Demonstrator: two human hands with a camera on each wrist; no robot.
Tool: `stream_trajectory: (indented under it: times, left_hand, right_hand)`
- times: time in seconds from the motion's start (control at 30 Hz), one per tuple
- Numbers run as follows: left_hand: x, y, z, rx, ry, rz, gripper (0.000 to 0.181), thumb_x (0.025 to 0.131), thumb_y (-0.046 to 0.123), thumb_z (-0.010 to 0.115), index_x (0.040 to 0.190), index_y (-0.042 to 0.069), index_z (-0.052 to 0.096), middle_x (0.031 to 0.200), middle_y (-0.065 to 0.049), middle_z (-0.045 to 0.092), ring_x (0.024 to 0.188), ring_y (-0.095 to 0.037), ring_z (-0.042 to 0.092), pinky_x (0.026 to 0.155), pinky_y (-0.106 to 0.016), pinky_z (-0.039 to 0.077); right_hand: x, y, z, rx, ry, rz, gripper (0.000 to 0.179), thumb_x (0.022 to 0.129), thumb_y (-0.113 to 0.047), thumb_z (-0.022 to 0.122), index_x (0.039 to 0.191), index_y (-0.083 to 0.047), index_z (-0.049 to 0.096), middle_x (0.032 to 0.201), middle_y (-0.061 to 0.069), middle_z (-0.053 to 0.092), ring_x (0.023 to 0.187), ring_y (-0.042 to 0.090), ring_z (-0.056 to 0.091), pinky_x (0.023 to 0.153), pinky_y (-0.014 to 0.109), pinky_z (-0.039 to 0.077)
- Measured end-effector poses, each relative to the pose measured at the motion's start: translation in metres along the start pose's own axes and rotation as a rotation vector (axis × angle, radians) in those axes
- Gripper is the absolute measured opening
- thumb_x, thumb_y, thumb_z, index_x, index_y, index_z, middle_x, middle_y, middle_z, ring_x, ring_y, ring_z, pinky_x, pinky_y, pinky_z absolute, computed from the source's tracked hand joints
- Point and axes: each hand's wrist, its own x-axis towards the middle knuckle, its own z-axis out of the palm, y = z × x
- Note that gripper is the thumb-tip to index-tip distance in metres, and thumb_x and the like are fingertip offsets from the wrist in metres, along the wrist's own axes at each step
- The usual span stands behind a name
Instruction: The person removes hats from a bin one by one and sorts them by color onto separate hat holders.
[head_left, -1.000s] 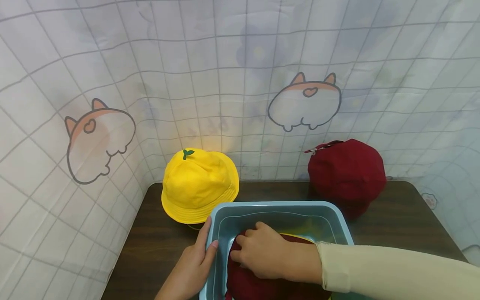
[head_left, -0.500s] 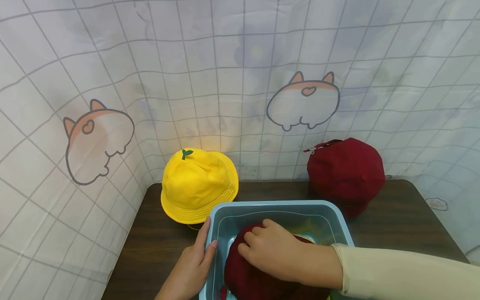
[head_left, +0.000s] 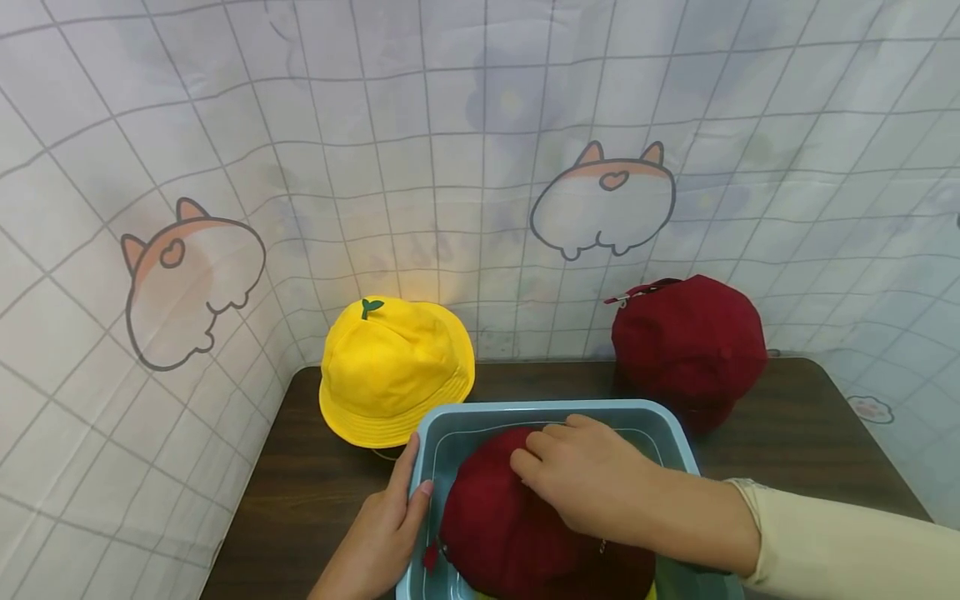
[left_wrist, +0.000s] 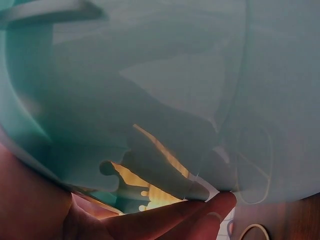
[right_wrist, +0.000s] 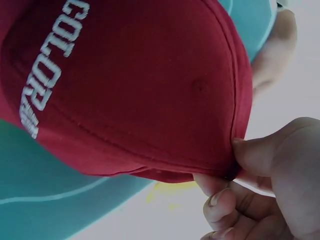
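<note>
A maroon baseball cap (head_left: pixel 502 517), with white letters across it in the right wrist view, is inside the light blue plastic bin (head_left: pixel 536 407). My right hand (head_left: pixel 592 479) pinches the cap's fabric edge between thumb and fingers, seen closely in the right wrist view. A short strap hangs at the cap's left side. My left hand (head_left: pixel 378 525) lies against the bin's left side, its fingers fairly straight along the outer wall and the thumb at the rim. Something yellow shows under the cap, mostly hidden.
Behind the bin, a yellow bucket hat (head_left: pixel 390 362) with a green sprout stands at the left of the dark wooden table (head_left: pixel 270 492). Another maroon cap (head_left: pixel 690 350) stands at the right. A white grid-patterned curtain (head_left: pixel 480 192) hangs behind the table.
My right hand has moved right and toward the bin's far wall, drawing the maroon cap's edge up with it. My left hand stays at the bin's side.
</note>
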Motion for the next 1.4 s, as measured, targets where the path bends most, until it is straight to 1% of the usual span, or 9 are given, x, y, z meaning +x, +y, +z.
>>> stream_trajectory:
  times: [0.1,0.23,0.43,0.57,0.87,1.03,1.1,1.27,1.4]
  left_hand:
    - [-0.001,0.001,0.001,0.041,0.028,0.011,0.068,0.109,0.033,0.049,0.165,0.024,0.012,0.137,-0.020,0.061,0.096,-0.022,0.069,0.085,-0.050,0.060]
    - [0.000,0.000,0.001,0.038,0.033,0.010,0.068,0.109,0.033,0.050,0.165,0.022,0.013,0.133,-0.020,0.063,0.096,-0.022,0.069,0.086,-0.051,0.060]
    - [0.000,-0.002,0.001,0.054,0.055,0.027,0.070,0.107,0.026,0.053,0.165,0.023,0.013,0.127,-0.018,0.068,0.096,-0.020,0.069,0.092,-0.053,0.056]
    - [0.000,-0.002,0.002,0.059,0.058,0.038,0.070,0.108,0.028,0.052,0.165,0.022,0.013,0.134,-0.019,0.065,0.101,-0.023,0.070,0.094,-0.056,0.055]
    - [0.000,-0.001,0.003,0.103,0.088,0.069,0.067,0.109,0.038,0.046,0.165,0.019,0.014,0.140,-0.023,0.061,0.107,-0.027,0.070,0.097,-0.058,0.053]
    - [0.000,-0.001,0.003,0.099,0.076,0.060,0.068,0.109,0.039,0.046,0.165,0.023,0.012,0.141,-0.024,0.059,0.104,-0.025,0.069,0.095,-0.058,0.053]
    - [-0.001,-0.001,0.003,0.105,0.084,0.068,0.067,0.109,0.038,0.046,0.165,0.023,0.012,0.141,-0.024,0.059,0.104,-0.025,0.069,0.095,-0.058,0.053]
    - [-0.002,-0.001,0.005,0.123,0.104,0.092,0.066,0.110,0.037,0.045,0.165,0.021,0.014,0.139,-0.022,0.061,0.104,-0.025,0.069,0.093,-0.056,0.054]
    - [-0.002,-0.001,0.004,0.120,0.097,0.095,0.066,0.110,0.039,0.045,0.165,0.021,0.013,0.137,-0.021,0.063,0.101,-0.023,0.069,0.093,-0.056,0.054]
  right_hand:
    - [-0.006,0.006,-0.007,0.034,0.054,0.029,0.019,0.089,-0.026,0.079,0.103,-0.019,0.069,0.087,-0.006,0.069,0.075,0.010,0.059,0.064,0.022,0.046]
    - [-0.013,0.014,-0.015,0.048,0.161,0.039,0.015,0.091,-0.023,0.077,0.098,-0.017,0.066,0.083,-0.006,0.066,0.073,0.010,0.059,0.064,0.025,0.049]
    - [-0.024,0.025,-0.030,0.114,0.323,0.050,0.018,0.087,-0.018,0.081,0.098,-0.017,0.067,0.083,-0.008,0.066,0.069,0.008,0.060,0.061,0.024,0.049]
    - [-0.028,0.031,-0.039,0.135,0.395,0.074,0.019,0.085,-0.016,0.081,0.099,-0.018,0.068,0.081,-0.009,0.064,0.067,0.008,0.058,0.061,0.025,0.049]
    - [-0.039,0.051,-0.064,0.182,0.478,0.154,0.025,0.082,-0.013,0.081,0.104,-0.016,0.069,0.089,-0.008,0.068,0.077,0.006,0.062,0.068,0.029,0.058]
    - [-0.047,0.066,-0.086,0.171,0.537,0.229,0.027,0.082,-0.010,0.081,0.106,-0.015,0.071,0.092,-0.005,0.072,0.081,0.009,0.064,0.068,0.035,0.059]
    - [-0.050,0.074,-0.095,0.142,0.572,0.242,0.021,0.086,-0.011,0.077,0.106,-0.013,0.071,0.092,-0.003,0.073,0.078,0.011,0.064,0.065,0.035,0.057]
    - [-0.059,0.093,-0.118,0.033,0.624,0.313,0.015,0.091,-0.015,0.070,0.105,-0.007,0.071,0.083,0.001,0.071,0.063,0.011,0.052,0.055,0.024,0.043]
    - [-0.067,0.107,-0.134,-0.016,0.601,0.429,0.018,0.093,-0.013,0.071,0.107,-0.002,0.071,0.080,0.008,0.070,0.062,0.015,0.050,0.054,0.016,0.039]
